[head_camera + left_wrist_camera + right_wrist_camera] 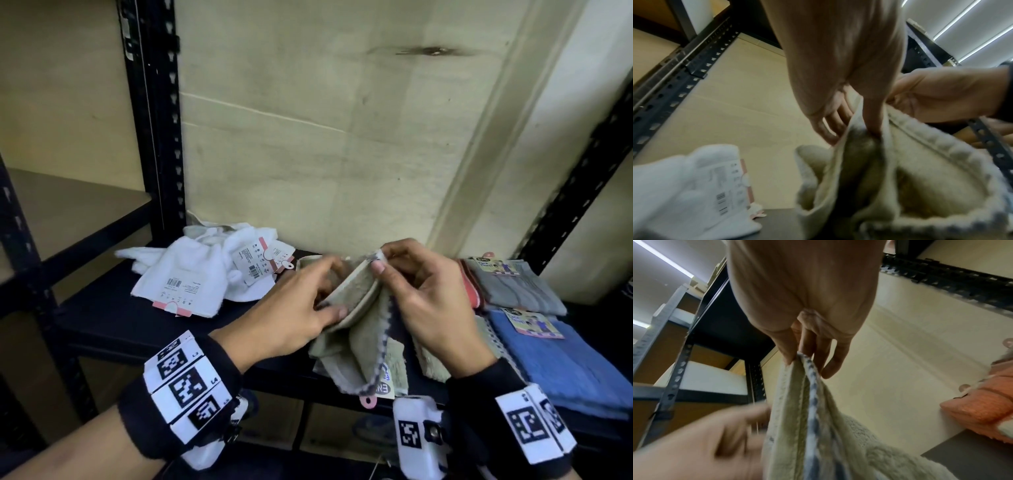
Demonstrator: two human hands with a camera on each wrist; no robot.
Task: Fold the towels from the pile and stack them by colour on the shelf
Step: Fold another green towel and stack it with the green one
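Shelf (137, 325), black, carried everything. Left of the left hand (291, 308) lay the white pile (202, 270), unfolded, tags showing. Just right of the right hand (421, 301) lay folded stacks: a blue towel (561, 370) nearest, a grey towel (520, 287) beyond it with a red one (471, 284) at its left edge, seen orange-pink on the right wrist view (986, 404).

Between both hands: 1 beige towel (359, 329), checked trim, paper tag hanging off the front shelf edge. It stood tented above the shelf, its top corner up at the right hand, its lower layers draped toward the person.

Right hand: thumb and forefinger pinched the top trim edge (807, 363), other fingers loosely curled. Left hand: thumb tucked into the fold on the left wrist view (873, 123), fingers on the outer layer, so it gripped a layer of the same towel.

Long axis, as held: running roughly from the pinched corner down and toward the person, near upright at the top; the true long side was unclear with the cloth bunched.

Judgement, step in hand: separating and matching edges for a fold. To do it well:
1. Run the left thumb along the crease until trim meets trim.
2. Keep the right pinch on the corner; letting go would collapse the layers.
3. Lay it flat on the bare shelf below the hands before halving.
4. Tuck the tag inside.

Another beige piece (428, 356) lay under the right wrist, likely the stack for this colour.
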